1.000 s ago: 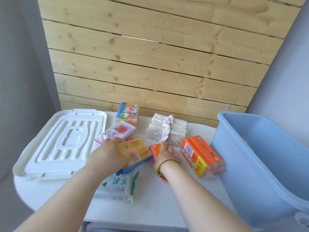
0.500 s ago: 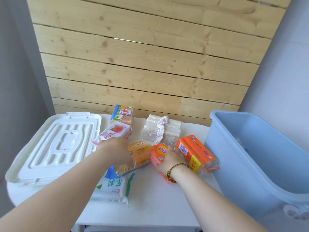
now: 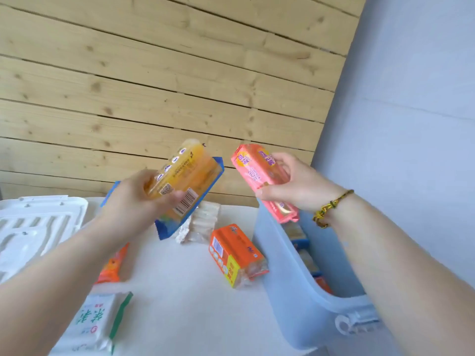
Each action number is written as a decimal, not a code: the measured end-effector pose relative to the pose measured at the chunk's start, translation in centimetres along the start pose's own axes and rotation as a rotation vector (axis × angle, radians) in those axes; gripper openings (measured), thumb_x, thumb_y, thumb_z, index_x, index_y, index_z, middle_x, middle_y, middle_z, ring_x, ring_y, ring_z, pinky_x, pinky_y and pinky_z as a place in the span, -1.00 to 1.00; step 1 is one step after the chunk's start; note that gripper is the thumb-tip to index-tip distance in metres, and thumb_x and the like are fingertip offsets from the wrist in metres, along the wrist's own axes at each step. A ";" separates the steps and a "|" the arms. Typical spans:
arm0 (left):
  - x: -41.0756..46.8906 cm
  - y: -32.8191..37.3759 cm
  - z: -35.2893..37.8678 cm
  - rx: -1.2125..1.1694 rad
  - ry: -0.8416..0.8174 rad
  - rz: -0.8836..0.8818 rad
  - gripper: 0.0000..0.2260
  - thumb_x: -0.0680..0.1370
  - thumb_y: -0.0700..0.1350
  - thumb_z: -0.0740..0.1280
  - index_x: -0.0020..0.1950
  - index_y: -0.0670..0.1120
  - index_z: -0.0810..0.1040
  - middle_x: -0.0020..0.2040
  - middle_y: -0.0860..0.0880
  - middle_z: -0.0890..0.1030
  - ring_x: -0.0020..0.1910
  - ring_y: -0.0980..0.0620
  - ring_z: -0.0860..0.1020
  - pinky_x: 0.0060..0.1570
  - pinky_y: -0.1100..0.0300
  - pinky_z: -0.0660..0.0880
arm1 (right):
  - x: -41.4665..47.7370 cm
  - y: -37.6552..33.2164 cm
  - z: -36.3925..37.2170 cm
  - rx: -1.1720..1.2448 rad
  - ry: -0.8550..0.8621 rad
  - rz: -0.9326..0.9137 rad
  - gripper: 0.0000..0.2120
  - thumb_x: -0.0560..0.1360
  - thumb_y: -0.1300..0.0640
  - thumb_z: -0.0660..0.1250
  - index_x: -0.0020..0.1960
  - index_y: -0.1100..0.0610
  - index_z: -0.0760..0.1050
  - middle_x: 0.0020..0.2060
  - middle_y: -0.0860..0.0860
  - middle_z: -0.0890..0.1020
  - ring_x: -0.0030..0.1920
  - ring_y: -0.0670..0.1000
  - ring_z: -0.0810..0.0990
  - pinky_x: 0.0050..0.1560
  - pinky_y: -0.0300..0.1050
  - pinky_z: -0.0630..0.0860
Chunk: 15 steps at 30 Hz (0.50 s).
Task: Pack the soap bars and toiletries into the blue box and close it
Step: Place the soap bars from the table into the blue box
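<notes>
Both packs now lifted off table (image 3: 185, 291): L hand (image 3: 133, 201) clamps yellow soap pack (image 3: 185, 178) over table, R hand (image 3: 295, 186) grips pink soap pack (image 3: 259, 170) over blue box (image 3: 290, 286) rim, w/ orange pack (image 3: 234, 253) lying beside box, white lid (image 3: 33, 227) far left

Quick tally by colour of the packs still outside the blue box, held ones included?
Yellow, in blue-edged wrapper: 1, yellow soap pack in left hand
Pink: 1, pink soap pack in right hand
Orange: 2, orange multipack, small orange packet
Clear: 1, clear-wrapped bundle
White with green: 1, white tissue pack
Total: 6
</notes>
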<state>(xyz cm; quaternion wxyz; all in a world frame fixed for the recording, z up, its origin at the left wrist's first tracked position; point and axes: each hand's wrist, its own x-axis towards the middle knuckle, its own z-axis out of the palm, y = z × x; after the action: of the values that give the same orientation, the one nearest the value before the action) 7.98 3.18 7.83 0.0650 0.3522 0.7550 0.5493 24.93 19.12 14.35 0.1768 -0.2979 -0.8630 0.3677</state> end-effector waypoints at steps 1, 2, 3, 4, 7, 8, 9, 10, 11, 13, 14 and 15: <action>0.4 0.7 1.6 -0.026 -0.006 0.029 -0.81 0.38 -0.02 0.41 -0.08 0.02 0.47 -0.31 0.05 0.55 -0.37 0.10 0.48 -0.42 0.21 0.36 | -0.3 0.9 -2.1 -0.015 -0.019 0.019 -0.35 0.29 0.19 0.47 0.32 0.05 0.29 0.06 -0.04 0.57 0.05 0.01 0.58 0.17 -0.03 0.52; 0.8 1.5 3.0 -0.046 -0.019 0.057 -0.81 0.39 -0.02 0.41 -0.07 0.02 0.46 -0.32 0.07 0.54 -0.36 0.13 0.47 -0.42 0.25 0.38 | -0.5 1.8 -3.7 -0.011 -0.034 0.050 -0.38 0.31 0.20 0.46 0.31 0.05 0.32 0.06 -0.03 0.58 0.07 0.04 0.58 0.21 0.07 0.50; 1.3 2.5 4.9 -0.072 -0.036 0.074 -0.81 0.40 -0.03 0.40 -0.06 0.02 0.45 -0.31 0.11 0.52 -0.35 0.17 0.47 -0.43 0.31 0.38 | -0.7 3.1 -5.2 -0.020 -0.046 0.091 -0.40 0.32 0.22 0.45 0.30 0.04 0.34 0.06 -0.02 0.58 0.08 0.07 0.59 0.21 0.12 0.50; 1.8 3.4 6.8 -0.106 -0.053 0.085 -0.80 0.41 -0.04 0.39 -0.04 0.02 0.44 -0.31 0.13 0.51 -0.33 0.20 0.46 -0.44 0.36 0.37 | -0.9 4.5 -6.5 -0.061 -0.054 0.127 -0.41 0.32 0.23 0.45 0.30 0.04 0.34 0.05 0.00 0.58 0.08 0.09 0.59 0.19 0.13 0.51; 2.7 5.9 11.9 -0.222 -0.097 0.117 -0.73 0.43 -0.06 0.38 0.09 -0.02 0.43 -0.29 0.17 0.49 -0.37 0.28 0.48 -0.49 0.53 0.36 | -1.0 8.8 -8.2 -0.302 -0.126 0.215 -0.32 0.31 0.22 0.46 0.36 0.04 0.27 0.06 0.01 0.54 0.04 0.06 0.56 0.10 0.00 0.55; 2.9 6.5 13.3 -0.251 -0.116 0.131 -0.70 0.43 -0.07 0.37 0.12 -0.04 0.42 -0.28 0.17 0.50 -0.37 0.29 0.49 -0.47 0.54 0.37 | -1.0 10.0 -8.2 -0.390 -0.172 0.234 -0.29 0.31 0.20 0.46 0.38 0.03 0.24 0.05 0.00 0.52 0.03 0.04 0.54 0.03 -0.09 0.55; 3.0 6.9 14.5 -0.264 -0.136 0.141 -0.68 0.43 -0.06 0.37 0.14 -0.05 0.42 -0.26 0.16 0.51 -0.34 0.27 0.51 -0.43 0.51 0.40 | -0.9 10.8 -8.0 -0.477 -0.230 0.239 -0.28 0.31 0.19 0.46 0.39 0.02 0.22 0.04 -0.02 0.50 0.00 0.02 0.52 -0.08 -0.22 0.53; 3.2 7.2 15.9 -0.252 -0.157 0.155 -0.68 0.43 -0.06 0.37 0.14 -0.04 0.41 -0.24 0.15 0.52 -0.29 0.23 0.52 -0.39 0.47 0.41 | -0.7 11.6 -7.7 -0.560 -0.295 0.236 -0.28 0.32 0.17 0.45 0.39 0.01 0.21 0.02 -0.05 0.46 -0.02 -0.01 0.48 -0.22 -0.32 0.49; 3.4 7.4 17.0 -0.218 -0.167 0.172 -0.70 0.43 -0.05 0.36 0.13 -0.02 0.41 -0.24 0.15 0.51 -0.26 0.18 0.51 -0.38 0.45 0.41 | -0.4 12.1 -7.2 -0.627 -0.364 0.222 -0.28 0.32 0.17 0.44 0.39 0.00 0.19 0.01 -0.07 0.43 -0.04 -0.03 0.46 -0.35 -0.37 0.45; 3.8 7.3 18.7 -0.149 -0.176 0.200 -0.69 0.43 -0.05 0.36 0.13 0.00 0.39 -0.26 0.20 0.48 -0.24 0.10 0.51 -0.34 0.36 0.42 | 0.5 13.0 -5.9 -0.688 -0.505 0.184 -0.25 0.32 0.17 0.44 0.40 -0.01 0.15 0.02 -0.07 0.43 -0.03 -0.03 0.46 -0.40 -0.38 0.46; 4.1 7.2 19.3 -0.125 -0.179 0.210 -0.66 0.43 -0.05 0.36 0.16 -0.02 0.39 -0.27 0.22 0.46 -0.21 0.06 0.51 -0.30 0.28 0.43 | 1.0 13.5 -5.0 -0.716 -0.563 0.157 -0.23 0.32 0.17 0.44 0.42 0.00 0.12 0.08 -0.04 0.46 0.02 0.01 0.48 -0.27 -0.30 0.54; 4.3 6.9 19.8 -0.099 -0.179 0.215 -0.64 0.43 -0.06 0.36 0.19 -0.03 0.38 -0.27 0.23 0.45 -0.18 0.04 0.50 -0.25 0.22 0.42 | 1.4 14.0 -4.1 -0.760 -0.609 0.121 -0.21 0.32 0.18 0.44 0.43 0.02 0.11 0.16 0.02 0.47 0.10 0.05 0.49 -0.06 -0.19 0.57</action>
<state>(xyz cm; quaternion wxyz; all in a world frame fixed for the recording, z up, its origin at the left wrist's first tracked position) 17.54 22.36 7.42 0.0901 0.4752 0.6759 0.5560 31.36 29.89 6.84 -0.2267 -0.2699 -0.9297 0.1068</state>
